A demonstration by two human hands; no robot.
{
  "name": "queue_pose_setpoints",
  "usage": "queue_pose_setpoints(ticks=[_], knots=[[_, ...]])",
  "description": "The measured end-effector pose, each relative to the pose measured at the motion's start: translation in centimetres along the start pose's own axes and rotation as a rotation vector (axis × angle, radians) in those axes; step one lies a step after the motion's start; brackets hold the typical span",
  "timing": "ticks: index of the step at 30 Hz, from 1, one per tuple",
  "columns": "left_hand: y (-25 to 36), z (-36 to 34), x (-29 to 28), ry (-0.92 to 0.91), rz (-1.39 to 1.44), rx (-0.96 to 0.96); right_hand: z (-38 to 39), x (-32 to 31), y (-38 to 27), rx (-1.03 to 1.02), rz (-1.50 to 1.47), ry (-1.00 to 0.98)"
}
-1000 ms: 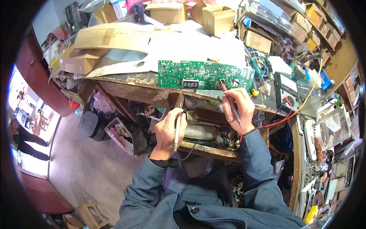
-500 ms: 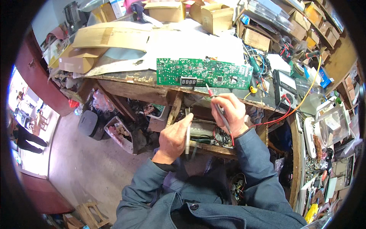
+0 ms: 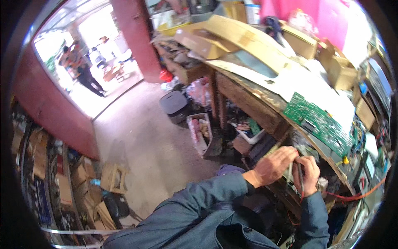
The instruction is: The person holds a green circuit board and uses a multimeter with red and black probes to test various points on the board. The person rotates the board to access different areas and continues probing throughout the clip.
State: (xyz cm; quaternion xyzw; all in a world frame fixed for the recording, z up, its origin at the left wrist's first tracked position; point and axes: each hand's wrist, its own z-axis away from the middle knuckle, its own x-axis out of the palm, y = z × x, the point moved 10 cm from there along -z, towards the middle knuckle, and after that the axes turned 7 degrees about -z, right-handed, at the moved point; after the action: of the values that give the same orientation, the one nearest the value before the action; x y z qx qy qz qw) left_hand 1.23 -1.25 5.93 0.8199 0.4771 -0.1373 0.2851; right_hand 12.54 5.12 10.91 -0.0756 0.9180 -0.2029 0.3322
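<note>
My left hand (image 3: 271,167) and my right hand (image 3: 309,171) are close together in front of the bench edge, fingertips almost meeting. The right one is closed around a dark multimeter probe (image 3: 301,178) with a red lead. Closed in the left is a pale, pen-like tool (image 3: 290,170), mostly hidden by the fingers. Beyond both hands, a green circuit board (image 3: 317,120) with a small black display lies along the bench edge, touched by neither. A multimeter (image 3: 365,175) rests to the right of the board, partly in shadow.
Flattened cardboard (image 3: 248,35) and open boxes (image 3: 300,41) cover the back of the bench. A dark grey bin (image 3: 173,103) and a box of odds and ends (image 3: 200,135) stand on the floor to the left. Past the red door (image 3: 134,37), a person (image 3: 76,66) stands outside.
The view has swung left, bringing the doorway and floor into sight. My hands have come together, the probe moving away from the board's edge. Both tools are still held.
</note>
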Motion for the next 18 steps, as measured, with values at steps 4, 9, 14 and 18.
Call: queue_pose_setpoints(ticks=[4, 9, 14, 18], knots=[[-0.1, 0.0, 0.2, -0.049, -0.003, -0.045, 0.8, 0.4, 0.4, -0.048, 0.025, 0.010], [-0.7, 0.3, 0.6, -0.052, 0.015, -0.103, 0.4, 0.6, 0.7, 0.002, -0.006, -0.019], [-1.0, 0.5, 0.9, -0.008, -0.027, -0.082, -1.2, 0.6, -0.4, -0.086, -0.013, -0.146], [-2.2, 0.6, -0.8, 0.047, 0.042, -0.129, -4.5, 1.2, -0.8, -0.016, -0.089, -0.270]])
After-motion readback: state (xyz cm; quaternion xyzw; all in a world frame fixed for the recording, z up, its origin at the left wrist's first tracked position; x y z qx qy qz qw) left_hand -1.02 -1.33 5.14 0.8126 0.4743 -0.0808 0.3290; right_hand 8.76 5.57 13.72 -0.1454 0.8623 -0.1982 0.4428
